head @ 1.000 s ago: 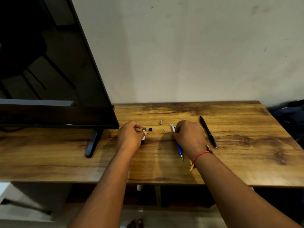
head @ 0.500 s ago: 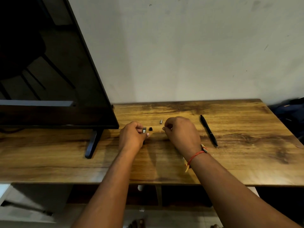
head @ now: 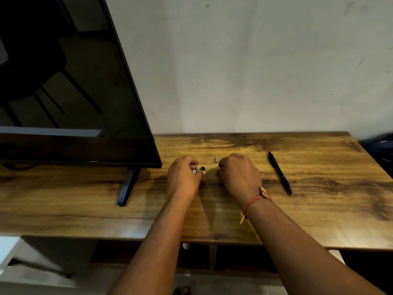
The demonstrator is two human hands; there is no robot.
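My left hand [head: 183,177] rests on the wooden table [head: 319,220] and pinches a small dark pen part [head: 194,170] with a pale label. A tiny black piece [head: 202,168] lies just right of it, and a small silver piece [head: 216,159] lies a little farther back. My right hand [head: 240,177], with a red thread on its wrist, sits knuckles up beside these parts with its fingers curled down. Whatever is under those fingers is hidden. The blue pen is out of sight. A black pen [head: 280,173] lies to the right of my right hand.
A large dark TV screen [head: 63,81] stands on the left of the table, with its black foot [head: 126,188] near my left hand. A wall runs along the back edge. A dark bag [head: 380,150] sits beyond the right end.
My right hand has slid left from over the blue pen to the small parts. The blue pen no longer shows. My left hand has barely moved.
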